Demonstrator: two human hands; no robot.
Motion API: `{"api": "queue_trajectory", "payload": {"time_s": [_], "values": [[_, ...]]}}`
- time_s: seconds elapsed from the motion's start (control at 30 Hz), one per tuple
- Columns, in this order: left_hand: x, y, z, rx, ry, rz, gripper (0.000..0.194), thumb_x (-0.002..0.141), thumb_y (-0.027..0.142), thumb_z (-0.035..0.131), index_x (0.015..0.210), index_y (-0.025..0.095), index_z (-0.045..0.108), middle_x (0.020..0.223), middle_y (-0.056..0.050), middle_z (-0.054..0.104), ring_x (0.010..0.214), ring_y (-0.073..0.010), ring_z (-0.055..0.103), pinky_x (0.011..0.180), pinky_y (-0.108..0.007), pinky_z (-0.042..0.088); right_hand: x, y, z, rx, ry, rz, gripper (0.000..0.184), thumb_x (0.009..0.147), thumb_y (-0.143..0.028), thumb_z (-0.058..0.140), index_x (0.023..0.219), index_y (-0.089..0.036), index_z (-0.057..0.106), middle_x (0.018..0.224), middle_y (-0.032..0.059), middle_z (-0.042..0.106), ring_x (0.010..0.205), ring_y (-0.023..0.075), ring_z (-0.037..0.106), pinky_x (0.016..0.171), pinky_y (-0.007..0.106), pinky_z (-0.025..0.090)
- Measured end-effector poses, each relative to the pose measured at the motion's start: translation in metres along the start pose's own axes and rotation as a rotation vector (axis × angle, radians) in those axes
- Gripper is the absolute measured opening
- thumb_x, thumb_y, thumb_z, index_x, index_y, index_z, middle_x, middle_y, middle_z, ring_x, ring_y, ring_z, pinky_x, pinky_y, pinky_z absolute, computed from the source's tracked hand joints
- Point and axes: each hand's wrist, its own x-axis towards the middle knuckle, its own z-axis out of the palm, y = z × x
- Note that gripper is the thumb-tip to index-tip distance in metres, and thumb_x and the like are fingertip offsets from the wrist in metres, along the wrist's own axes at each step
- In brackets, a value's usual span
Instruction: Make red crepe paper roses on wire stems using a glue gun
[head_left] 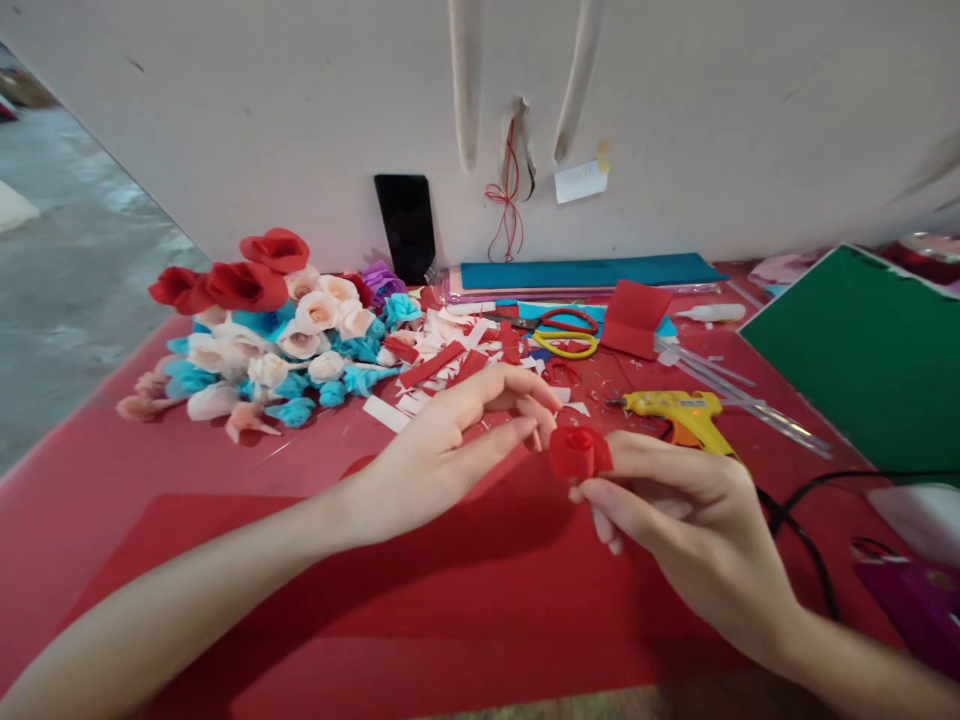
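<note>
My right hand (675,510) pinches a small red paper flower (577,455) by its base, and the rolled centre and a curled outer petal are visible. Just left of it hovers my left hand (472,440), fingers loosely curved and thumb apart, with nothing seen in its grasp. Its fingertips come very close to the flower; whether they touch a petal I cannot tell. Beneath both hands lies a large red sheet (420,590). A yellow hot glue gun (686,415) rests on the table behind my right hand.
Finished paper flowers (300,340) are heaped at left. Behind my hands lie paper scraps (450,350), scissors (566,335), a folded red paper piece (634,318) and glue sticks (750,400). A phone (407,228) leans on the wall. A green board (862,360) and black cable (810,550) are at right.
</note>
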Motion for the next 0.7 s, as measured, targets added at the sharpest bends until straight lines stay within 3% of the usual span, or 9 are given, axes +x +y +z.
{"api": "queue_trajectory", "payload": {"time_s": [0.13,0.2,0.43,0.7], "values": [[0.0025,-0.0034,0.0027,-0.038,-0.112,0.153,0.012,0.079,0.015,0.06,0.089,0.018,0.066,0.09,-0.002,0.064,0.085,-0.0113,0.058,0.078,-0.021,0.046,-0.0001,0.0,0.0012,0.046,-0.032,0.006,0.008,0.077,-0.016,0.062,0.069,-0.016,0.064,0.064,-0.0013,0.058,0.046,0.0028,0.047,0.041,0.011,0.039],[0.0032,-0.0032,0.0031,-0.038,-0.112,0.209,0.011,0.075,0.012,0.064,0.084,0.017,0.069,0.084,-0.002,0.063,0.079,-0.0108,0.057,0.074,-0.021,0.046,0.0,-0.0002,0.002,0.065,-0.04,0.001,0.009,0.078,-0.016,0.061,0.069,-0.017,0.062,0.063,-0.0019,0.057,0.045,0.0026,0.047,0.042,0.011,0.04],[0.0022,-0.004,0.0016,-0.057,-0.102,0.258,0.008,0.073,0.009,0.066,0.076,0.015,0.071,0.076,-0.002,0.062,0.073,-0.0099,0.054,0.069,-0.021,0.046,-0.0019,0.0026,0.0024,0.066,-0.088,-0.009,0.007,0.078,-0.015,0.061,0.075,-0.02,0.064,0.062,-0.0033,0.056,0.047,0.004,0.049,0.042,0.013,0.04],[0.003,-0.0081,0.0004,-0.104,-0.155,0.246,0.012,0.071,0.01,0.068,0.075,0.021,0.072,0.074,-0.002,0.062,0.075,-0.0132,0.053,0.069,-0.027,0.044,-0.0025,-0.0003,0.001,0.051,-0.148,0.0,0.007,0.077,-0.016,0.063,0.076,-0.021,0.066,0.067,-0.0031,0.06,0.052,0.0042,0.051,0.047,0.014,0.04]]}}
